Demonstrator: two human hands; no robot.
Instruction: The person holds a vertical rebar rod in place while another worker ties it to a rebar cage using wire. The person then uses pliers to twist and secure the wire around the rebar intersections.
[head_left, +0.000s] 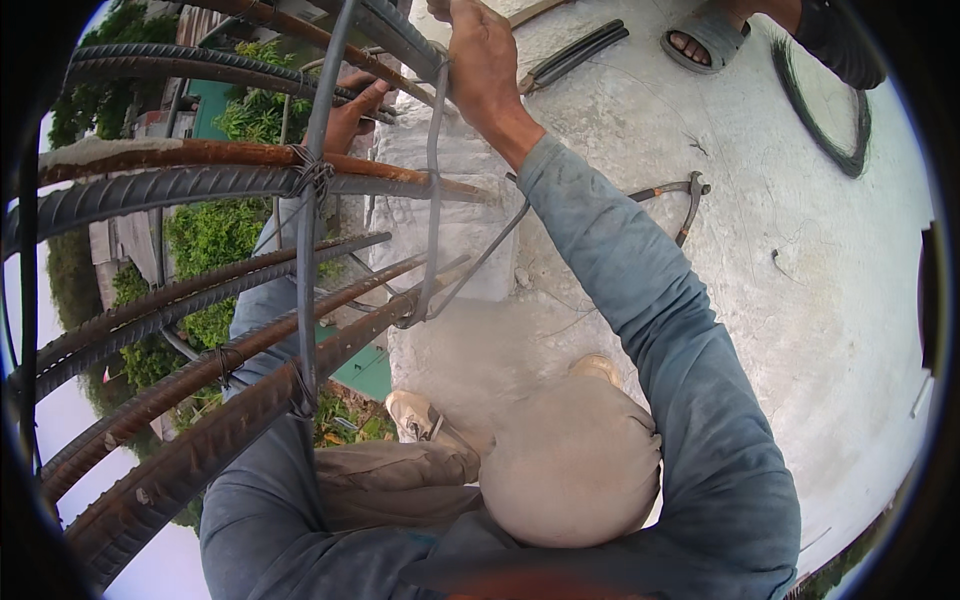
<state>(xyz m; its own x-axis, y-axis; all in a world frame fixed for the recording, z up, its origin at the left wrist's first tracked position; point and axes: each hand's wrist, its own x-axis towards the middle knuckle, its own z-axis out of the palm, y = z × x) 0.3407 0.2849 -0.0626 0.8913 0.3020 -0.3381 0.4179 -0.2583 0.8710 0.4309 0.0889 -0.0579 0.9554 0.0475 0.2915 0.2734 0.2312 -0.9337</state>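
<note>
My right hand (482, 68) is at the top, against the upper corner of a grey steel stirrup (434, 170). Its fingers are curled together at the picture's edge, and what they hold cannot be made out. Farther left, my left hand (350, 115) reaches up behind the bars, partly covered by them, with its visible fingers stretched out beside a rebar (300, 35). Several long ribbed rebars (200, 195) run leftward through two stirrups. Twisted tie wire (314, 175) binds a rusty bar (230, 152) to the nearer stirrup (312, 260).
Pincers (690, 200) with orange-marked handles lie on the pale concrete slab (800, 290). Beyond are a dark rod bundle (575, 55), a loop of black wire (855, 130) and another person's sandalled foot (705, 40). Left of the slab's edge, greenery (215, 245) lies below.
</note>
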